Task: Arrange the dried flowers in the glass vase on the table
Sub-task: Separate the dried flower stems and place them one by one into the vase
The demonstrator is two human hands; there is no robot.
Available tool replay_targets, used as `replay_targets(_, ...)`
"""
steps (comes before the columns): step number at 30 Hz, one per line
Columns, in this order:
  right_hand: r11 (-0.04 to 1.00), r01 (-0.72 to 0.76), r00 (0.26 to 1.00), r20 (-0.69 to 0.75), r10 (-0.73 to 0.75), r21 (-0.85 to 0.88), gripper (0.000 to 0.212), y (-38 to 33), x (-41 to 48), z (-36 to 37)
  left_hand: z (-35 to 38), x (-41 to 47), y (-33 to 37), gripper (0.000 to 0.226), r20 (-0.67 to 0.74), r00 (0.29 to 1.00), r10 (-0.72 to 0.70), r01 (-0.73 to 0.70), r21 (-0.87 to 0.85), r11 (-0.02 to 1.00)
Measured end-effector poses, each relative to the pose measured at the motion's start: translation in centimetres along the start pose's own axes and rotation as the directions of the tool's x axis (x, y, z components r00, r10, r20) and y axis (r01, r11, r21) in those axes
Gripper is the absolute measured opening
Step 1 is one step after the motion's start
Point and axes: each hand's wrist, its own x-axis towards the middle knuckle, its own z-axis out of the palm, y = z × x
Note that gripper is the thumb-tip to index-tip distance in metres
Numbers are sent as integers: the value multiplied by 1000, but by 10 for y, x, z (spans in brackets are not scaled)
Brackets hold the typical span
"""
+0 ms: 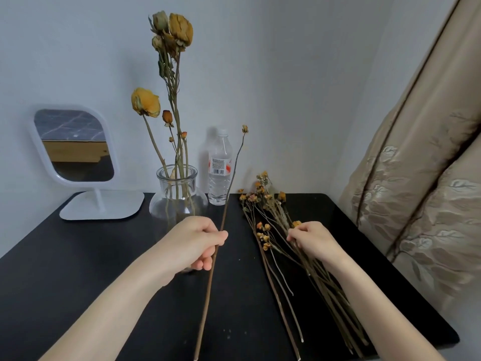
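Being pinched between the thumb and curled fingers of the left hand [194, 243], a stem [226, 204] is being held slanted, bud above the grip. Just behind the grip the vase [179, 196] is standing, already holding roses and partly hidden by the hand. To the right, the bunch [270, 212] is being gripped on the table [78, 256] by the right hand [315, 241]. A bottle [220, 173] and mirror [75, 152] are standing further back.

only a barcode on the water bottle [220, 168] label — print too small to read
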Motion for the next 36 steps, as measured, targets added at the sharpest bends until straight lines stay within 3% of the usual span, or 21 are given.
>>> replay_targets(4, 963, -93, 981, 189, 45, 252, 26, -18, -4, -10, -6, 2, 11, 20, -66, 991, 116, -117, -25, 993)
replay_targets(9, 767, -301, 915, 398, 64, 567, 28, -26, 0, -18, -13, 2, 20, 20, -143, 969, 200, -204, -15, 979)
replay_targets(17, 589, -530, 831, 513, 216, 611, 27, -11, 13, -15, -17, 1, 18, 20, -164, 967, 197, -206, -42, 978)
replay_targets(22, 275, -664, 740, 663, 111, 695, 19, 6, 19, -18, -15, 2, 14, 20, -148, 972, 185, -193, -47, 980)
replay_targets(25, 186, -665, 743, 665, 72, 723, 21, 11, 19, -21, -15, 4, 13, 20, -146, 971, 191, -199, -44, 979)
replay_targets(27, 297, -609, 790, 598, 137, 736, 22, 10, 19, -20, -14, 5, 14, 19, -145, 970, 197, -205, -44, 978)
replay_targets(29, 569, -481, 873, 426, 238, 667, 24, 7, 19, -17, -13, 6, 14, 19, -146, 968, 202, -210, -41, 977)
replay_targets(31, 820, -340, 939, 219, 266, 461, 24, 2, 18, -13, -12, 7, 14, 19, -145, 969, 201, -209, -44, 977)
replay_targets(33, 939, -237, 971, 100, 218, 249, 26, -3, 14, -8, -11, 8, 13, 19, -136, 971, 199, -206, -41, 978)
replay_targets(36, 997, -65, 998, -5, 65, -34, 31, -5, 9, -1, -10, 9, 10, 19, -130, 971, 199, -205, -31, 978)
